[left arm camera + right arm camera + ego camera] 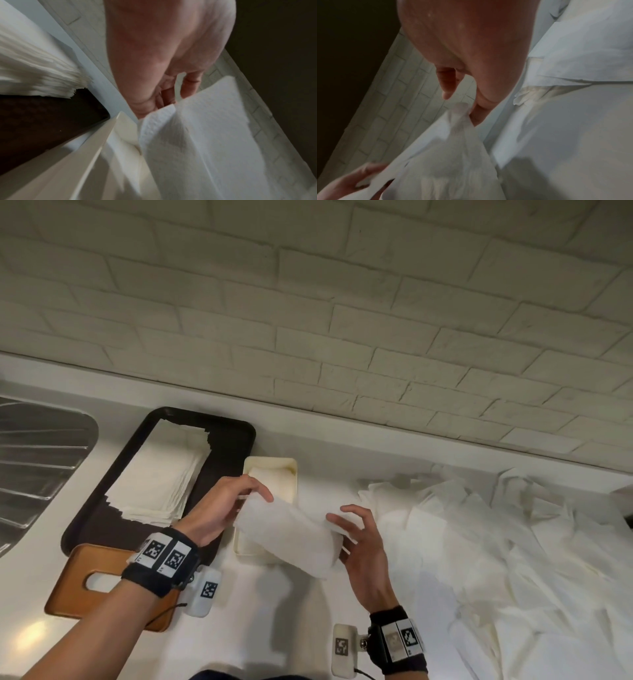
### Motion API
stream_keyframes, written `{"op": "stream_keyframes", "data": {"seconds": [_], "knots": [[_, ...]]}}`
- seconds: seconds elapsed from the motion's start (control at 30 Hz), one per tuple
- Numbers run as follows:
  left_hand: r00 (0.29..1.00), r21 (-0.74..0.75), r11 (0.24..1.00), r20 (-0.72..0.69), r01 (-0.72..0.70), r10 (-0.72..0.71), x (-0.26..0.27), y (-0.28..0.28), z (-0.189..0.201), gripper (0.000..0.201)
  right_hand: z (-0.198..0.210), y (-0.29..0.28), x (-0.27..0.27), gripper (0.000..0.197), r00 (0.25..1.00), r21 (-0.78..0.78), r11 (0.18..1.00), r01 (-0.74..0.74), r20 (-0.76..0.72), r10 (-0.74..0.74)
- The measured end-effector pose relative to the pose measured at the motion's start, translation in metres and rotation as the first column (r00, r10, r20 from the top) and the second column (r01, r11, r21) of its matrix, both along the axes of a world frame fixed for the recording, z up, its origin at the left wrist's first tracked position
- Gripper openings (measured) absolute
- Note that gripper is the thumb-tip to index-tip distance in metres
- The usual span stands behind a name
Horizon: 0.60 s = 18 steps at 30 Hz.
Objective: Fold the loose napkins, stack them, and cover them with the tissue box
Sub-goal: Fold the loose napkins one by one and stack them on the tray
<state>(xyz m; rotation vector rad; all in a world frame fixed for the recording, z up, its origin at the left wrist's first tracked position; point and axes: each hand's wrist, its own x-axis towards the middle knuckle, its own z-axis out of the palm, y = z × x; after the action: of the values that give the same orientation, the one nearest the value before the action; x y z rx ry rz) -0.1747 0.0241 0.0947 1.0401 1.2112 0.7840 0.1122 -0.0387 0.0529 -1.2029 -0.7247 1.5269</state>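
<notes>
A white napkin (pixel 287 537) hangs in the air between both hands, sagging over a cream open box (pixel 270 470) that holds folded napkins. My left hand (pixel 255 491) pinches its left end, and in the left wrist view the napkin (pixel 205 135) edge lies under the fingers (pixel 188 86). My right hand (pixel 342 523) pinches the right end, shown in the right wrist view as the napkin (pixel 445 162) caught at the thumb (pixel 476 116). A stack of folded napkins (pixel 161 474) lies on a dark tray (pixel 236 440). A brown wooden tissue box cover (pixel 75 573) with a slot lies at front left.
Several loose napkins (pixel 496 542) are heaped over the right side of the white counter (pixel 274 611). A metal sink drainboard (pixel 34 460) lies at the far left. A white brick wall (pixel 308 302) runs along the back.
</notes>
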Motion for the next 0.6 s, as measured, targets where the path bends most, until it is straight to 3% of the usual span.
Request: {"op": "stream_keyframes", "data": {"seconds": [0.1,0.17,0.27,0.33,0.43,0.53,0.6], "knots": [[0.963,0.168,0.983,-0.269,0.077,-0.030,-0.004,0.005,0.004,0.012,0.008,-0.005,-0.007,0.015,0.974,0.072,0.988,-0.136,0.194,0.120],[0.896,0.240,0.946,-0.433,0.217,-0.096,-0.012,0.016,0.013,0.022,0.014,-0.008,-0.013,0.018,0.903,0.147,0.947,-0.287,0.371,0.216],[0.817,0.331,0.868,-0.560,0.372,-0.136,-0.019,0.046,0.042,0.027,0.024,-0.008,-0.030,0.024,0.837,0.126,0.904,-0.409,0.447,0.316],[0.751,0.355,0.820,-0.647,0.450,-0.132,-0.016,0.067,0.058,0.029,0.027,-0.001,-0.046,0.025,0.843,0.080,0.927,-0.366,0.451,0.293],[0.688,0.383,0.815,-0.725,0.435,-0.027,-0.007,0.088,0.064,0.032,0.017,0.019,-0.073,0.023,0.827,-0.027,0.967,-0.253,0.512,0.230],[0.606,0.446,0.773,-0.789,0.452,0.101,0.002,0.088,0.050,0.026,-0.001,0.039,-0.093,0.020,0.671,-0.075,0.958,-0.278,0.698,0.250],[0.534,0.401,0.753,-0.842,0.522,0.079,0.006,0.079,0.033,0.021,-0.010,0.044,-0.102,0.018,0.576,-0.118,0.948,-0.297,0.769,0.276]]}}
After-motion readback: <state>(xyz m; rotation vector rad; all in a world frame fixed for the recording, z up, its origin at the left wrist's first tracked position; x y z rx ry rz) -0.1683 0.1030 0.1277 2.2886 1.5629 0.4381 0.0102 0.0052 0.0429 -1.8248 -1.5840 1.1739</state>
